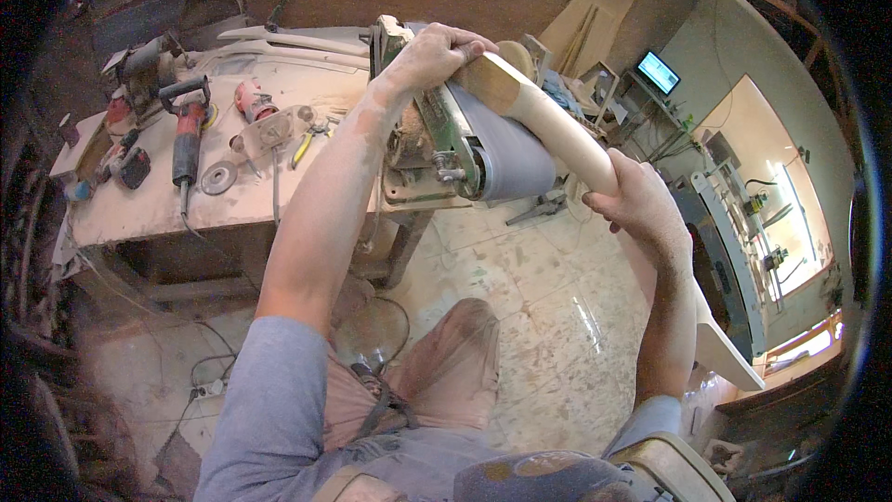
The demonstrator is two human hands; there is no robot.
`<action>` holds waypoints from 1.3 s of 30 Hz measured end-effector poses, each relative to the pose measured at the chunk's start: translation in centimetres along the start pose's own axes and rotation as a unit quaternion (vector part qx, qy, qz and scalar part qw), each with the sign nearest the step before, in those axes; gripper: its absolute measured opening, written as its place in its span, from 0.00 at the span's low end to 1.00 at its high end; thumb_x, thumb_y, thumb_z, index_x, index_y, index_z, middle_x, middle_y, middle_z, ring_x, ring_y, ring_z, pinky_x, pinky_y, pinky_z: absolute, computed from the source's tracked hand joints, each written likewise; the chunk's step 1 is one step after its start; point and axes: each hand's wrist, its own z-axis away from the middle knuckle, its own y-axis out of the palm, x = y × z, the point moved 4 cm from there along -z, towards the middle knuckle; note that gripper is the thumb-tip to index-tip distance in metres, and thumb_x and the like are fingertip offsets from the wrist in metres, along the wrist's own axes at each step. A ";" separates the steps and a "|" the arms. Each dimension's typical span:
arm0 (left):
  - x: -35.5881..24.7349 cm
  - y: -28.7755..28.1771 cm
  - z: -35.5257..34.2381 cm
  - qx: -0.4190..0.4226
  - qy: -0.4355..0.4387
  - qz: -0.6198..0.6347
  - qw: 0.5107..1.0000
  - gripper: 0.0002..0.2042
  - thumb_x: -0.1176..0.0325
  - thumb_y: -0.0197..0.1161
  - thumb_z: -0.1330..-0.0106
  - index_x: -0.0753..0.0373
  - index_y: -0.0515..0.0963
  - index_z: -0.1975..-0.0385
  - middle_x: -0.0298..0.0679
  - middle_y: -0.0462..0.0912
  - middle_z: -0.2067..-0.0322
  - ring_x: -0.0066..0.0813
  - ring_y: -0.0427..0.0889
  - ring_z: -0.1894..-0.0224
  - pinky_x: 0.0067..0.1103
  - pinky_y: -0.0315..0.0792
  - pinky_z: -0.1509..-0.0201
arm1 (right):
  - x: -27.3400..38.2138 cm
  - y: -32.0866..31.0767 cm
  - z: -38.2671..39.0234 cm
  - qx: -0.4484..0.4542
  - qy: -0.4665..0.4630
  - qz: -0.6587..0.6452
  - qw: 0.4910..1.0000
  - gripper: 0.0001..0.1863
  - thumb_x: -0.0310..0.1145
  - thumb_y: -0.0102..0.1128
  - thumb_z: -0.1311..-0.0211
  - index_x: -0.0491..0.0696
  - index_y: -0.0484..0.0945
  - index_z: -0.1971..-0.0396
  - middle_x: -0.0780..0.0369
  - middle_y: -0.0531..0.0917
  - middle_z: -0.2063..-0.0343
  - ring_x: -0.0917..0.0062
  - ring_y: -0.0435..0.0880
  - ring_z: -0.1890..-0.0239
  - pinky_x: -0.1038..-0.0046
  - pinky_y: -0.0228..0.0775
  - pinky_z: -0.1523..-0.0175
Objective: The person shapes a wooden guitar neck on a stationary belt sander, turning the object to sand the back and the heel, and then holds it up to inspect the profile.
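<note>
I hold a long, pale, curved wooden piece (565, 133) at a slant over a belt sander (471, 144). My left hand (437, 54) is closed on its far end, where the wood is darker brown. Farther down, my right hand (641, 203) wraps around the piece. Past that hand the wood runs on behind my forearm and widens into a flat end at the lower right. The grey sanding belt (506, 158) lies just under the far part of the piece. Whether wood and belt touch, I cannot tell.
On the dusty workbench (316, 163) at left lie an angle grinder (189, 130), a red sander (253, 100), yellow-handled pliers (305, 146) and a round disc (219, 178). Cables (200, 372) trail over the floor. A lit screen (658, 72) stands at the far right.
</note>
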 end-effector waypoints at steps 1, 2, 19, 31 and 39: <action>0.3 -0.2 -0.1 0.003 0.012 -0.007 1.000 0.11 0.66 0.59 0.27 0.56 0.87 0.51 0.38 0.88 0.58 0.29 0.82 0.56 0.26 0.75 0.47 | 0.1 0.0 -0.1 0.002 -0.003 -0.010 1.000 0.17 0.34 0.69 0.44 0.41 0.76 0.60 0.54 0.86 0.74 0.71 0.87 0.79 0.68 0.82 0.68; 0.5 -0.3 -0.2 0.005 0.024 -0.014 1.000 0.11 0.68 0.59 0.27 0.57 0.86 0.51 0.38 0.88 0.58 0.29 0.82 0.56 0.25 0.75 0.47 | 0.1 0.1 -0.2 0.003 -0.005 -0.010 1.000 0.17 0.34 0.69 0.44 0.41 0.76 0.60 0.54 0.86 0.74 0.71 0.87 0.79 0.68 0.82 0.68; 0.0 -0.1 0.6 0.005 0.054 -0.020 0.998 0.14 0.77 0.59 0.31 0.57 0.85 0.49 0.37 0.87 0.54 0.28 0.81 0.52 0.24 0.74 0.44 | -0.2 0.1 0.2 0.015 -0.007 -0.007 1.000 0.16 0.34 0.70 0.44 0.40 0.76 0.63 0.54 0.84 0.78 0.69 0.86 0.80 0.66 0.81 0.70; 0.0 -0.3 1.0 -0.009 0.081 -0.008 0.997 0.14 0.75 0.61 0.31 0.56 0.85 0.49 0.39 0.87 0.55 0.28 0.82 0.53 0.26 0.75 0.44 | 0.1 0.2 0.5 -0.003 -0.017 -0.006 1.000 0.15 0.33 0.69 0.44 0.40 0.75 0.64 0.53 0.84 0.77 0.70 0.85 0.81 0.68 0.80 0.71; -0.7 -0.1 1.5 0.010 0.064 -0.037 0.997 0.18 0.81 0.61 0.36 0.56 0.84 0.48 0.37 0.86 0.54 0.28 0.81 0.50 0.24 0.74 0.41 | -0.5 -0.2 0.5 0.003 -0.024 -0.008 1.000 0.15 0.33 0.68 0.46 0.40 0.76 0.63 0.53 0.84 0.76 0.70 0.85 0.81 0.68 0.80 0.72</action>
